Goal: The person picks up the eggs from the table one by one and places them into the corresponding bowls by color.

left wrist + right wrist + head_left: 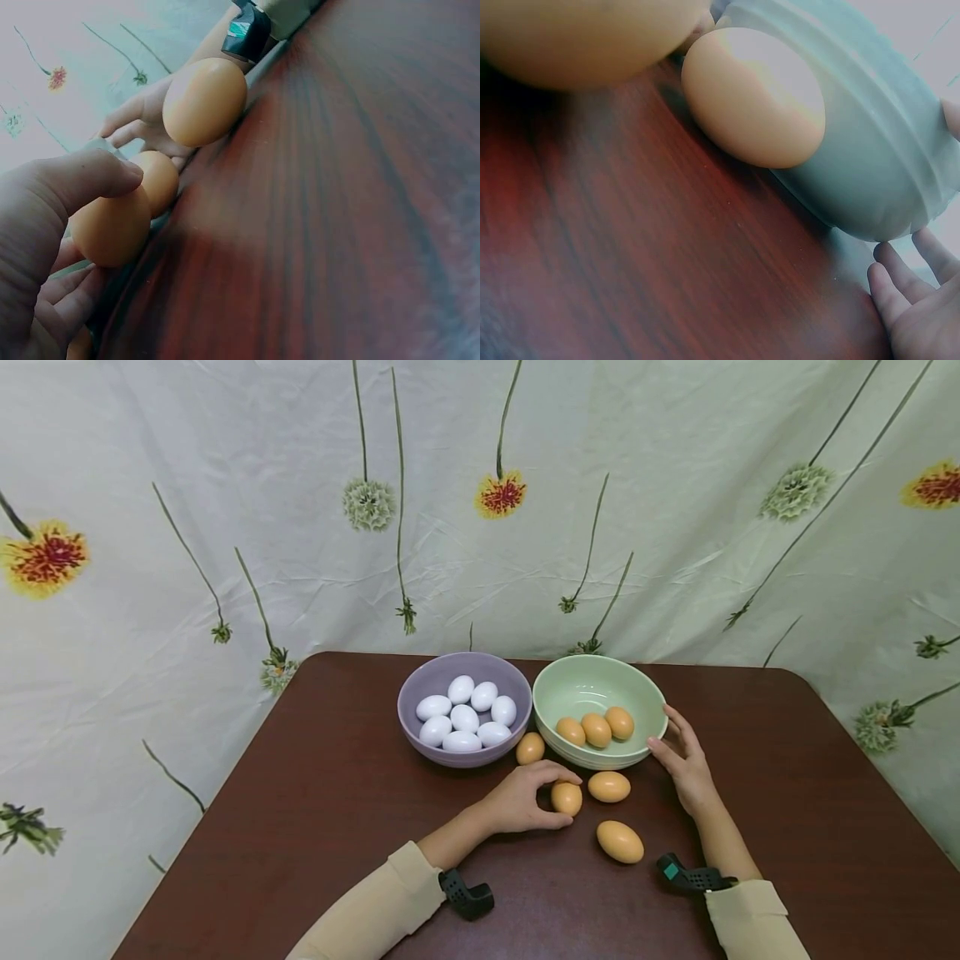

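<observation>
My left hand pinches a brown egg between thumb and fingers, low over the table. The left wrist view shows the thumb across this egg. With spread, fairly straight fingers, my right hand touches the right side of a light green bowl. Three brown eggs lie inside that bowl. Just in front of it is another brown egg, and a further brown egg lies nearer to me. One more brown egg sits between the two bowls.
A purple bowl holding several white eggs stands left of the green one. Both are near the far edge of the dark brown table. Behind hangs a pale flowered cloth. Each wrist wears a black strap device.
</observation>
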The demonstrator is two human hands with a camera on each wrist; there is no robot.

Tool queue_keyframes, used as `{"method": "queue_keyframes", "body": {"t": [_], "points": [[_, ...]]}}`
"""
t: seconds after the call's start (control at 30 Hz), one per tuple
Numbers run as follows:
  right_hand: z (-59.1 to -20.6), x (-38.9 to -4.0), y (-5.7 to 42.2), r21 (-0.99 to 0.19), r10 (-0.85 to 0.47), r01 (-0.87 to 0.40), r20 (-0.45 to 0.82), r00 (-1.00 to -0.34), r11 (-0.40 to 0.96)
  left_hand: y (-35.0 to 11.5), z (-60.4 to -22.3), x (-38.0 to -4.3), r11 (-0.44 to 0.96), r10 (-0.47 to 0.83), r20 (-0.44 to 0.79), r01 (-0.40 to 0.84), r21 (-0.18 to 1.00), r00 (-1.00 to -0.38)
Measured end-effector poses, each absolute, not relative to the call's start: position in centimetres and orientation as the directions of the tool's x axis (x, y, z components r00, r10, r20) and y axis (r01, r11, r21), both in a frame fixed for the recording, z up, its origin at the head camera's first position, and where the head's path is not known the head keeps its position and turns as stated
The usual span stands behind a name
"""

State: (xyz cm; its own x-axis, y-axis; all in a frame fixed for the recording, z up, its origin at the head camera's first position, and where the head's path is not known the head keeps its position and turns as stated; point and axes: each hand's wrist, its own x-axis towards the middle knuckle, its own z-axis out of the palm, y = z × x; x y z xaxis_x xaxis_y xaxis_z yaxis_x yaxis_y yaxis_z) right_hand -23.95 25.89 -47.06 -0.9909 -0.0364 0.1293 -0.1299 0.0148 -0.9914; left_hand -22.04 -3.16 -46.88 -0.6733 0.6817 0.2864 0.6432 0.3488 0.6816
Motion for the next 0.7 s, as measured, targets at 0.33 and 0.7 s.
{"method": "queue_keyframes", "body": {"t": [0.33, 0.7], "points": [[-47.1, -23.9, 26.0, -0.991, -0.033, -0.136, 0.136, -0.990, 0.016, -2.8, -43.7, -23.1, 0.290, 0.735, 0.324, 0.708, 0.644, -0.596], [-47.1, -23.9, 25.9, -0.991, -0.035, -0.133, 0.133, -0.990, 0.008, -2.7, -40.7, -24.1, 0.268, 0.751, 0.347, 0.740, 0.617, -0.562]]}}
